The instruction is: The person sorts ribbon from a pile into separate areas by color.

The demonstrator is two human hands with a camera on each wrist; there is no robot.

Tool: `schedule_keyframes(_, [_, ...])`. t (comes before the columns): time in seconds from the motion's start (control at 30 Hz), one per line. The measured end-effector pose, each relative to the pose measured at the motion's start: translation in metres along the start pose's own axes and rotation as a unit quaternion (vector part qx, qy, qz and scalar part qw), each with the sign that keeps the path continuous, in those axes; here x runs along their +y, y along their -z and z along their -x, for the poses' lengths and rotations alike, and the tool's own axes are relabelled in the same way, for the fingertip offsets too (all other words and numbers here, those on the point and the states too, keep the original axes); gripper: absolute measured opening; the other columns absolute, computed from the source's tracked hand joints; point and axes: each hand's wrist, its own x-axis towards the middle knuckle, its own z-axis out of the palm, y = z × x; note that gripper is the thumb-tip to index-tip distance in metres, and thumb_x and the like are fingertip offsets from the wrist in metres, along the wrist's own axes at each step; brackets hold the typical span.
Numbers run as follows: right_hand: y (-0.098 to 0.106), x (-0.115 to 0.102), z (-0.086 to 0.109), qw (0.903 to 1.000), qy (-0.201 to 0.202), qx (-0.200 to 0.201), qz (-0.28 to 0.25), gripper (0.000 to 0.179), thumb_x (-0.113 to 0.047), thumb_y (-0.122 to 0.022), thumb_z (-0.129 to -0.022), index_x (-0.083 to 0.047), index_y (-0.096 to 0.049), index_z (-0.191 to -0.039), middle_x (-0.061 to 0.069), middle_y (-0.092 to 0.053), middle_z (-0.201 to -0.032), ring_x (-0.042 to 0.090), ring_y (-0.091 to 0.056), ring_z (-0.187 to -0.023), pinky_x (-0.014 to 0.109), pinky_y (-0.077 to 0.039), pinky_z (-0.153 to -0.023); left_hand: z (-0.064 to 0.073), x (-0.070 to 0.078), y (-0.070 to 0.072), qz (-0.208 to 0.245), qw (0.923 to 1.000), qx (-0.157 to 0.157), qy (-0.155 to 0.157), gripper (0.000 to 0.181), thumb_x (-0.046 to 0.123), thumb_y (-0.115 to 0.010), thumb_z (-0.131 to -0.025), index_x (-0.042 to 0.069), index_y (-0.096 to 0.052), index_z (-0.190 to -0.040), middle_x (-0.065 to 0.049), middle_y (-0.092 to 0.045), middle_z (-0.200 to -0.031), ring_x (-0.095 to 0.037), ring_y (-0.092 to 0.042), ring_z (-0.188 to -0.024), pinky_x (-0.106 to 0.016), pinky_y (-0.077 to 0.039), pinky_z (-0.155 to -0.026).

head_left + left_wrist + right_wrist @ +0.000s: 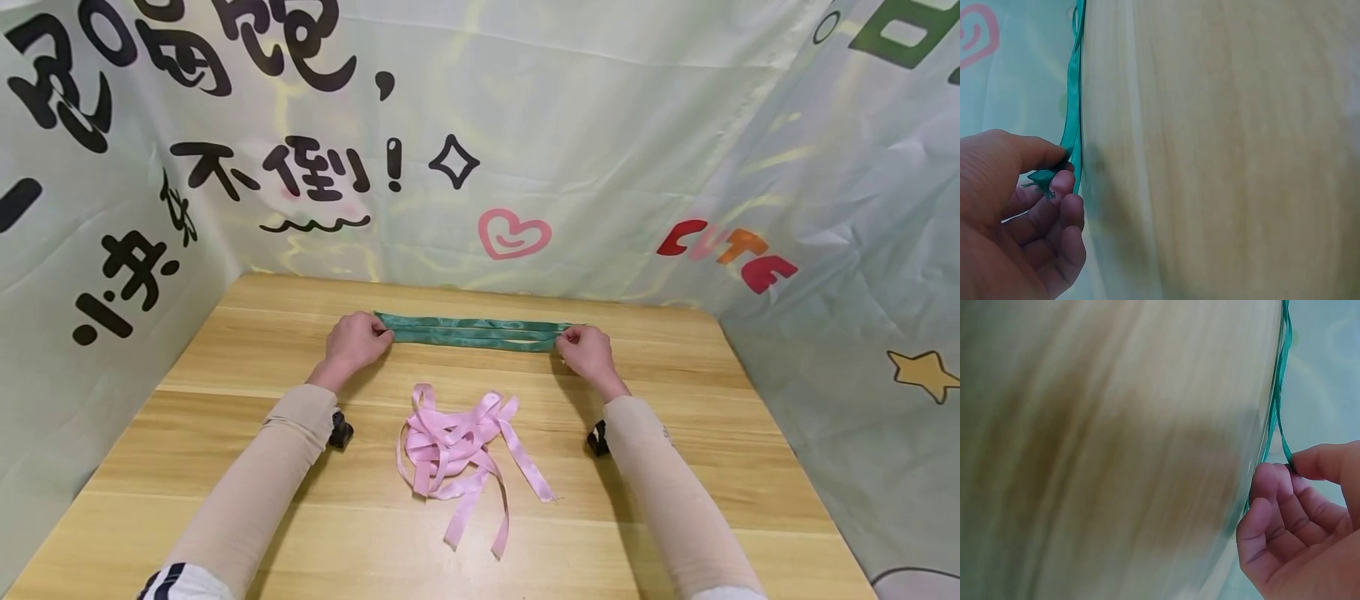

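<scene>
A green satin ribbon (465,332) lies in several side-by-side lengths across the far part of the table. At its left end my left hand (358,340) pinches the ribbon between thumb and fingertips; in the left wrist view a frayed end of the green ribbon (1041,178) pokes out of that pinch. My right hand (587,350) pinches the other end. The right wrist view shows a strand of green ribbon (1282,419) running up from the right thumb and fingertips. Nearer to me, between both forearms, a pink ribbon (457,437) lies in a loose tangle.
The wooden table (420,542) reaches back to a printed cloth wall (600,150), which also encloses both sides. A small black device sits at each wrist, by the sleeve cuffs. Loose pink ends trail toward the table's near side.
</scene>
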Motion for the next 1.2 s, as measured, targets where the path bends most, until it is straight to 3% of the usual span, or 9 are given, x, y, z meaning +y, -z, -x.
schedule_keyframes(0.47, [0.005, 0.004, 0.002, 0.9996, -0.016, 0.003, -0.024, 0.032, -0.021, -0.056, -0.106, 0.002, -0.065, -0.128, 0.017, -0.071, -0.094, 0.023, -0.072, -0.072, 0.030, -0.052, -0.063, 0.003, -0.007, 0.005, -0.014, 0.9997, 0.017, -0.005, 0.020, 0.028, -0.068, -0.101, 0.013, -0.076, -0.090, -0.007, -0.075, -0.091, -0.025, -0.064, -0.078, -0.037, -0.045, -0.065])
schedule_keyframes(0.67, [0.010, 0.002, 0.005, 0.9995, -0.005, 0.018, -0.024, 0.040, -0.022, -0.056, -0.106, 0.002, -0.060, -0.137, 0.016, -0.068, -0.091, 0.020, -0.064, -0.065, 0.030, -0.049, -0.058, 0.008, -0.006, 0.012, -0.012, 0.9990, 0.041, -0.010, 0.017, 0.023, -0.067, -0.100, 0.009, -0.076, -0.104, -0.011, -0.075, -0.100, -0.030, -0.067, -0.086, -0.042, -0.050, -0.071])
schedule_keyframes(0.93, [0.010, -0.011, 0.017, 0.9981, 0.044, 0.028, -0.032, 0.035, -0.020, -0.057, -0.104, 0.002, -0.066, -0.131, 0.017, -0.068, -0.094, 0.019, -0.052, -0.066, 0.033, -0.045, -0.061, 0.019, 0.008, 0.019, -0.013, 0.9947, 0.093, -0.041, 0.025, 0.025, -0.067, -0.100, 0.006, -0.074, -0.115, -0.016, -0.069, -0.109, -0.033, -0.065, -0.086, -0.048, -0.052, -0.071])
schedule_keyframes(1.1, [0.004, -0.020, 0.026, 0.9964, 0.077, 0.016, -0.034, 0.029, -0.019, -0.058, -0.105, 0.000, -0.069, -0.124, 0.011, -0.062, -0.078, 0.018, -0.045, -0.058, 0.033, -0.041, -0.058, 0.031, 0.023, 0.020, -0.003, 0.9933, 0.089, -0.073, 0.024, 0.024, -0.066, -0.100, 0.008, -0.075, -0.114, -0.015, -0.071, -0.107, -0.033, -0.068, -0.087, -0.049, -0.055, -0.070])
schedule_keyframes(1.2, [0.001, -0.026, 0.032, 0.9950, 0.096, 0.008, -0.026, 0.026, -0.018, -0.060, -0.104, -0.001, -0.070, -0.122, 0.010, -0.063, -0.078, 0.018, -0.047, -0.060, 0.033, -0.041, -0.059, 0.039, 0.031, 0.017, 0.000, 0.9922, 0.073, -0.101, 0.022, 0.023, -0.068, -0.100, 0.007, -0.075, -0.114, -0.014, -0.072, -0.105, -0.032, -0.069, -0.090, -0.049, -0.055, -0.072])
